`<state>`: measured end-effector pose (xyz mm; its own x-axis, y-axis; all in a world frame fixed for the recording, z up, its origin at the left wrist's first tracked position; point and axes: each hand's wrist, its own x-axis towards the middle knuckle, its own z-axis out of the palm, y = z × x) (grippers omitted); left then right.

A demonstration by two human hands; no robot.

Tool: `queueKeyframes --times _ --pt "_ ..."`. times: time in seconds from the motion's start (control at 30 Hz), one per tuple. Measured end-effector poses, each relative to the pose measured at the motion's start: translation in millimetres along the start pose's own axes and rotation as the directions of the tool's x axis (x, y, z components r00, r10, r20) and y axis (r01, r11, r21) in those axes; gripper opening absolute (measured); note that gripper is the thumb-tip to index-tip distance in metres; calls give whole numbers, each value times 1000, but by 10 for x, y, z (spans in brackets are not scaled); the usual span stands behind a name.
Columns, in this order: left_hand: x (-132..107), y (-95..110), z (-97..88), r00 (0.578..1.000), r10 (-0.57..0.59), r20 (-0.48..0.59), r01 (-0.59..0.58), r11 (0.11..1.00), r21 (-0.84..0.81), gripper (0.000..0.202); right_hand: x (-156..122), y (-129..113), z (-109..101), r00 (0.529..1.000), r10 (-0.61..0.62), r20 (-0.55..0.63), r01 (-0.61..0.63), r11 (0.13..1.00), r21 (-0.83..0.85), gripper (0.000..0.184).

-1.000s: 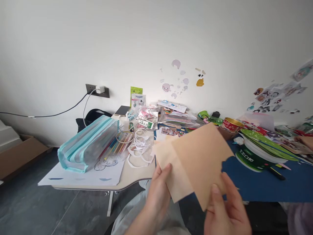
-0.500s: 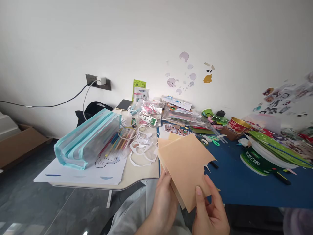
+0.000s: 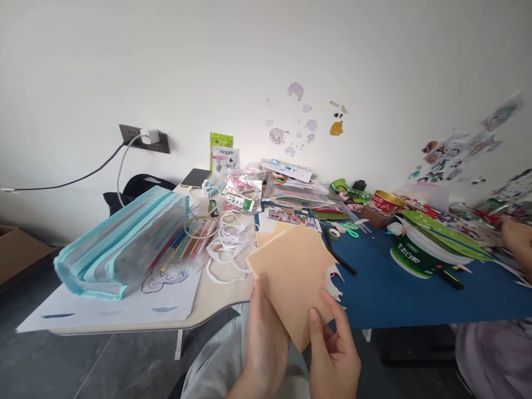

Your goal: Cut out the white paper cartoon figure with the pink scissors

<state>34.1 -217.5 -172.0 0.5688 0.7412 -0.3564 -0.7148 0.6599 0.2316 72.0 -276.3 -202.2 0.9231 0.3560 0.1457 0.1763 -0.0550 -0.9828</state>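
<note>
Tan craft paper sheets (image 3: pixel 291 271) lie stacked in my two hands, over the front edge of the tables. The right side of the stack has ragged, cut-out curves, and a white cut piece (image 3: pixel 333 285) shows there. My left hand (image 3: pixel 266 343) grips the lower left edge, its fingers hidden behind the paper. At the lower right, my right hand (image 3: pixel 334 346) pinches the sheets between thumb and fingers. Just beyond the stack lies a printed strip of cartoon figures (image 3: pixel 291 216). Green-handled scissors (image 3: pixel 352 230) and a roll of tape (image 3: pixel 334 234) rest to its right.
A clear pencil case with turquoise trim (image 3: pixel 124 238), coloured pencils (image 3: pixel 195 238) and white paper offcuts (image 3: pixel 228 249) lie left. Right are a black cutter (image 3: pixel 343 260), a green-and-white tub (image 3: pixel 419 252) and a red tin (image 3: pixel 386 203). Another person's hand (image 3: pixel 515 241) shows at the right edge.
The view has turned right, so most things sit farther left. Both my hands still hold the paper, and more of the white cut piece shows. Another person's hand has come into view at right.
</note>
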Motion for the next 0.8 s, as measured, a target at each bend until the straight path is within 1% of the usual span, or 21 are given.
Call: queueKeyframes --times 0.07,0.13,0.2,0.23,0.27,0.3,0.33,0.37,0.43,0.5,0.57,0.63,0.7,0.8 --pt "-24 13 0 998 33 -51 -30 998 52 45 -32 30 0 1000 -20 24 20 1000 23 48" --pt "-48 67 4 988 83 -127 -71 993 97 43 14 58 -59 996 -77 41 75 996 49 43" --pt "-68 167 13 966 154 -209 -126 982 140 41 192 65 -173 987 -153 51 154 988 -9 38" --pt "-76 229 18 953 189 -237 -152 975 165 40 335 54 -236 981 -187 50 191 977 -93 38" --pt "-81 292 21 940 222 -257 -176 966 191 39 507 34 -291 980 -184 74 196 955 -224 40" --pt "-86 353 22 931 251 -266 -197 957 214 38 698 6 -330 980 -162 116 194 908 -371 44" --pt "-88 408 21 924 273 -269 -213 949 230 38 897 -27 -346 979 -128 159 185 883 -431 42" --pt "-88 452 17 919 289 -267 -228 944 239 37 1088 -61 -336 977 -103 184 179 866 -466 37" --pt "-83 508 -2 916 302 -262 -240 939 245 37 1403 -117 -253 967 -34 253 168 833 -528 27" --pt "-72 528 -31 915 300 -269 -234 939 251 37 1590 -139 -129 946 22 323 169 816 -553 25" --pt "-59 530 -63 912 296 -285 -222 939 263 37 1656 -125 -24 927 48 373 177 820 -544 22" --pt "-45 531 -90 906 296 -304 -214 937 276 38 1648 -97 28 919 52 391 173 839 -517 17" --pt "-32 537 -111 901 297 -316 -208 935 287 39 1614 -75 30 922 54 384 149 865 -478 17" --pt "-11 546 -136 909 284 -305 -192 936 296 40 1569 -78 -11 929 62 366 88 921 -379 23"
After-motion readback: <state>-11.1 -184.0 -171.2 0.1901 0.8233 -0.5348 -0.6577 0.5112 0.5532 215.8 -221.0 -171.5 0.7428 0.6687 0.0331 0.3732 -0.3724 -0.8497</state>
